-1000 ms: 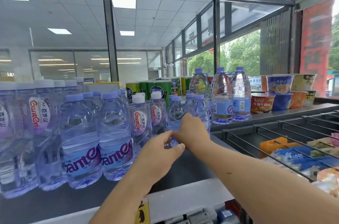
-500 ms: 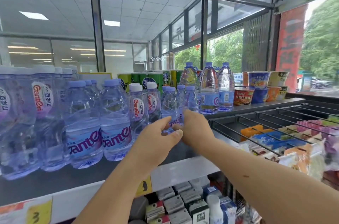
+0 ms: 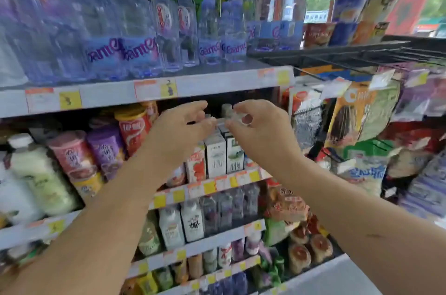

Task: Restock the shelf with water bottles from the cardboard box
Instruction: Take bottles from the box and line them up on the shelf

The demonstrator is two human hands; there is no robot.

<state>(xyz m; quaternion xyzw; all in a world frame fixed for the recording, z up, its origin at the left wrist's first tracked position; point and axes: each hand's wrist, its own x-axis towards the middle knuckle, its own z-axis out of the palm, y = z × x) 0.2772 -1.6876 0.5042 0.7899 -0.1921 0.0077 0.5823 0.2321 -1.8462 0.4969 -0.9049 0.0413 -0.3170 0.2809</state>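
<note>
Clear water bottles with purple labels (image 3: 142,53) stand in rows on the top shelf (image 3: 217,82), and two small ones (image 3: 222,36) sit at the right end of the row. My left hand (image 3: 178,130) and my right hand (image 3: 258,130) hang close together below that shelf's edge, in front of the second shelf. Both have loosely curled fingers and hold nothing that I can make out. The picture is blurred by motion. No cardboard box is in view.
Three taller bottles (image 3: 268,4) and cup noodles (image 3: 318,33) stand at the top right beside a black wire rack (image 3: 362,53). Drink cartons (image 3: 214,157) and cans fill the shelves below. Snack bags (image 3: 362,113) hang at right.
Both hands have come down off the small bottle on the top shelf to the second shelf's height. The view has tilted downward, bringing the lower shelves into sight.
</note>
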